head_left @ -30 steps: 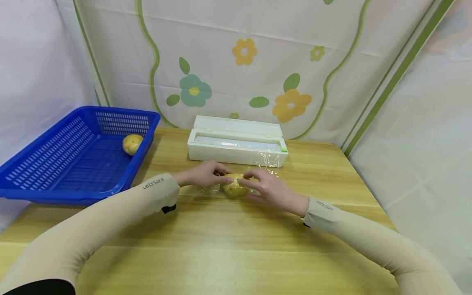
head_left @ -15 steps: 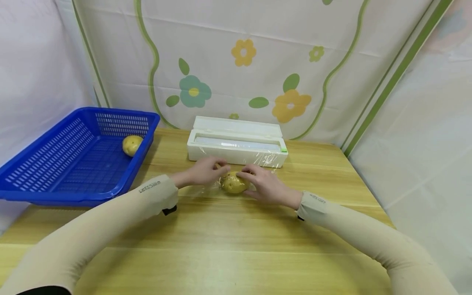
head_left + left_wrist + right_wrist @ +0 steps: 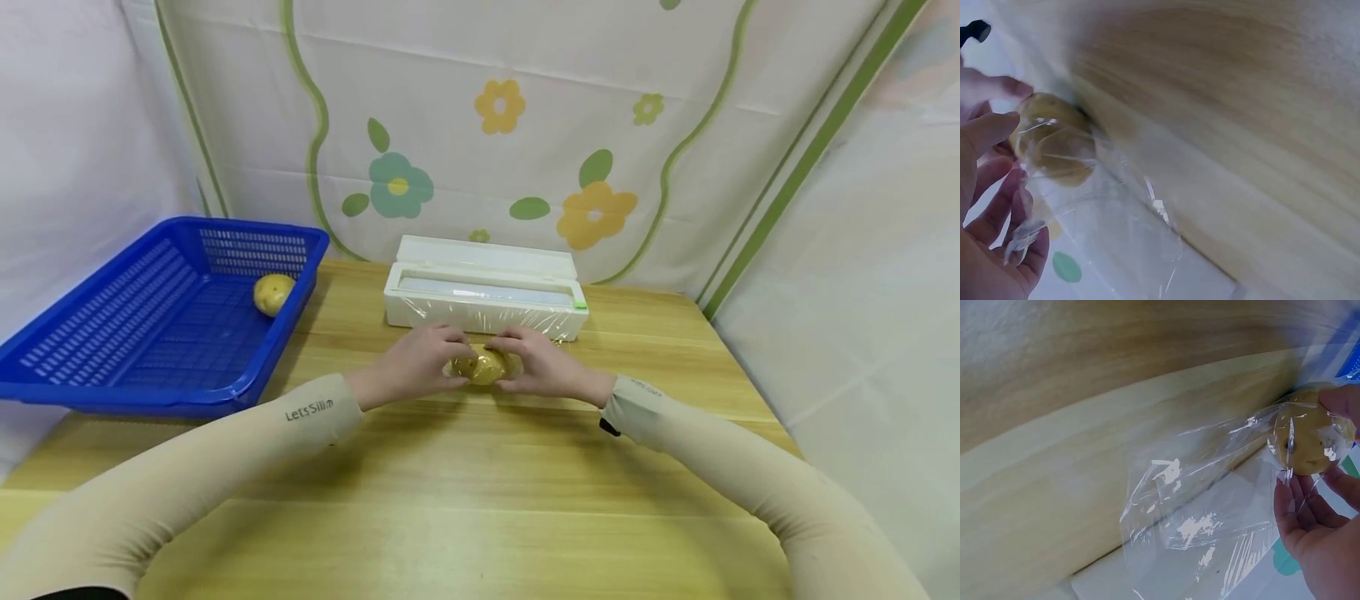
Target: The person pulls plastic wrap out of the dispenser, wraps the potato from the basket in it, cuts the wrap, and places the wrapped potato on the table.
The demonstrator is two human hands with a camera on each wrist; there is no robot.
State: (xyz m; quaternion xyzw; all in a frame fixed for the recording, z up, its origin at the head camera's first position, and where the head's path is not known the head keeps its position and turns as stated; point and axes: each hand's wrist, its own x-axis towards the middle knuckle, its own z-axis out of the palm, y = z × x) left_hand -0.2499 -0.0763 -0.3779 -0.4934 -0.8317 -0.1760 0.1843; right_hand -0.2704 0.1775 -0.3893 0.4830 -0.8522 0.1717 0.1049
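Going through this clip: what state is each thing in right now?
Potato in the hands: held, clear film over it
Clear film: wrinkled, running from the potato across the box front; cut or uncut unclear
Left hand: gripping the potato
Right hand: gripping the potato
White box: open
Lid: raised, leaning back
Blue basket: upright
Potato in the basket: lying by its right wall

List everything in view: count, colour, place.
Held potato: 1, yellow, between the hands
Film: 1, clear, over held potato
Second potato: 1, yellow, in the basket
Basket: 1, blue, left of box
Open box: 1, white, behind hands
Pale strip: 1, greyish, inside box
Tab: 1, green, box's right end
Table: 1, light wood, below
Backdrop: 1, white, flowered, behind table
Left hand: 1, bare, potato's left
Right hand: 1, bare, potato's right
Sleeves: 2, beige, both arms
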